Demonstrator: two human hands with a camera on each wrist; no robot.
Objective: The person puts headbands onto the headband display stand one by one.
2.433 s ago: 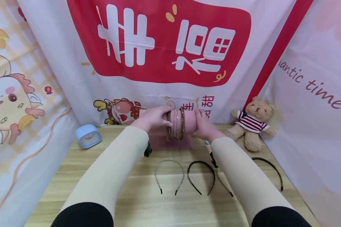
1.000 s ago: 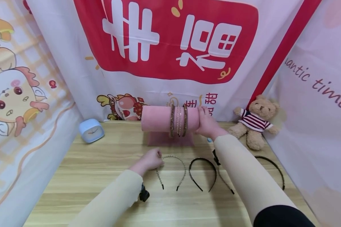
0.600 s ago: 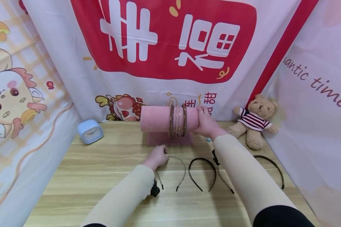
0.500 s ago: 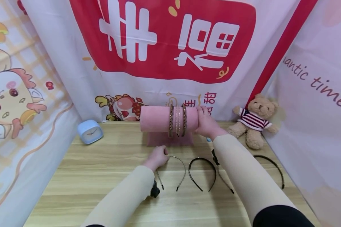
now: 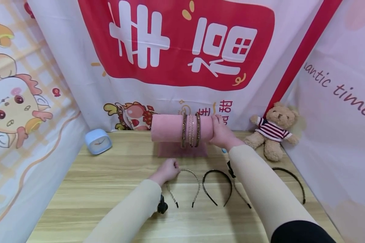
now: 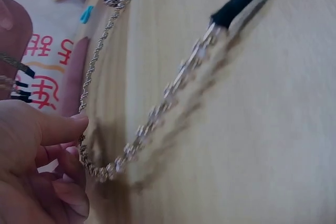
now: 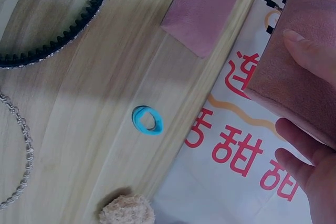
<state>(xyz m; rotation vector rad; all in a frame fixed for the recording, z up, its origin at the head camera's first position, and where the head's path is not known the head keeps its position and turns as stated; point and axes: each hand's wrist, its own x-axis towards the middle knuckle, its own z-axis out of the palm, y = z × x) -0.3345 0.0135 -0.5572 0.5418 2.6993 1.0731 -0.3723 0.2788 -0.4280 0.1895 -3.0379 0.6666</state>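
Observation:
My left hand [image 5: 167,171] pinches a thin beaded headband [image 5: 199,185] between thumb and fingertips, at the left of its arch. Seen from the left wrist, the headband [image 6: 167,95] casts a shadow on the wood beside its black tip. The right hand [image 5: 222,133] grips the right end of a pink padded roll [image 5: 167,130] on a stand, thumb on one side and fingers on the other. Several headbands circle the roll; a brown beaded one [image 5: 185,130] is leftmost and another brown one [image 5: 198,130] rightmost.
A black toothed headband [image 5: 231,189] lies to the right on the table, then a thin one [image 5: 241,195] partly under the right sleeve and a dark one [image 5: 302,194]. A blue clock [image 5: 98,141], a teddy bear [image 5: 273,131] and a blue hair tie [image 7: 137,121] stand or lie around.
The left hand has left the roll and come down to the beaded headband, whose tips have shifted slightly right since half a second ago. The right hand stays on the roll's end.

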